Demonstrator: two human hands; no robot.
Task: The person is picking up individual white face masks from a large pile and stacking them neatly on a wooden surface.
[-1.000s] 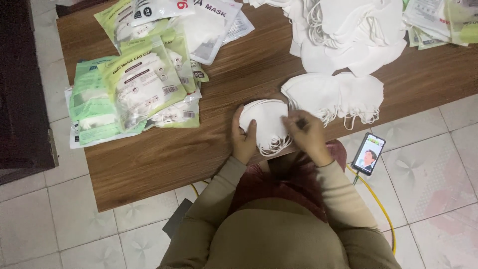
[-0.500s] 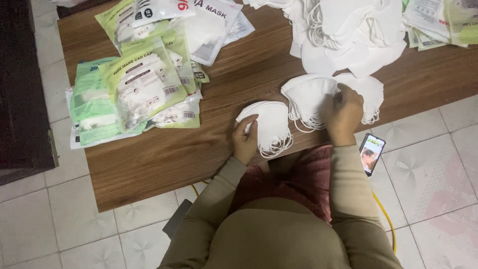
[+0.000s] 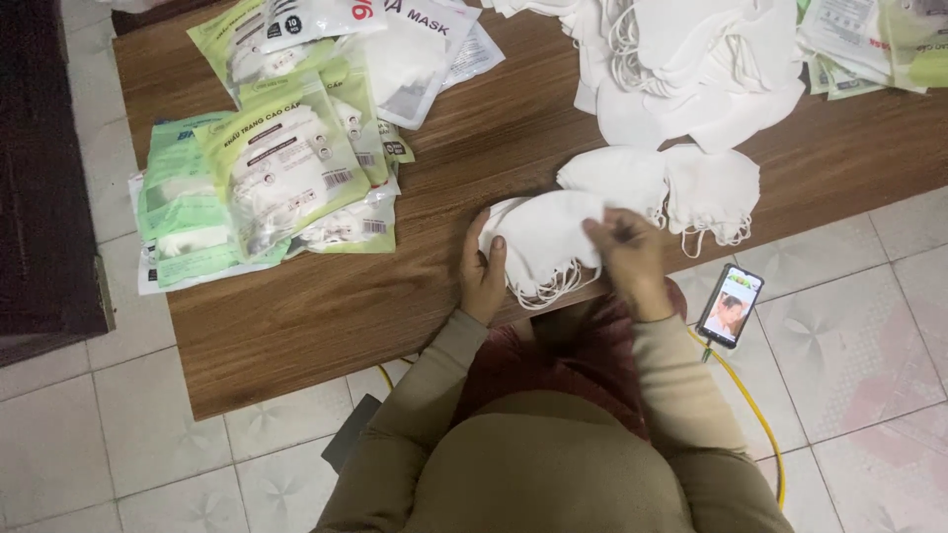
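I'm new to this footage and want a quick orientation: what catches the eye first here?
First, the small stack of white masks at the near edge of the wooden table, gripped by the left hand and right hand. Then the big heap of loose white masks at the far right, and the green-and-white packets piled on the left. A lit phone lies on the tiled floor beside the person.

Open wood on the table (image 3: pixel 296 336) left of the hands, from the near edge up to the green and white packets (image 3: pixel 267 178), and a bare strip running up the middle between those packets and the heap of loose white masks (image 3: pixel 691 59). Blocked to the right by a small pile of masks (image 3: pixel 681 188) just beside the stack held in both hands (image 3: pixel 543 242), with a narrow band of bare wood past it. Hemmed off the table's near edge by a phone (image 3: pixel 729 306) and its yellow cable (image 3: pixel 750 415) on the tiled floor.
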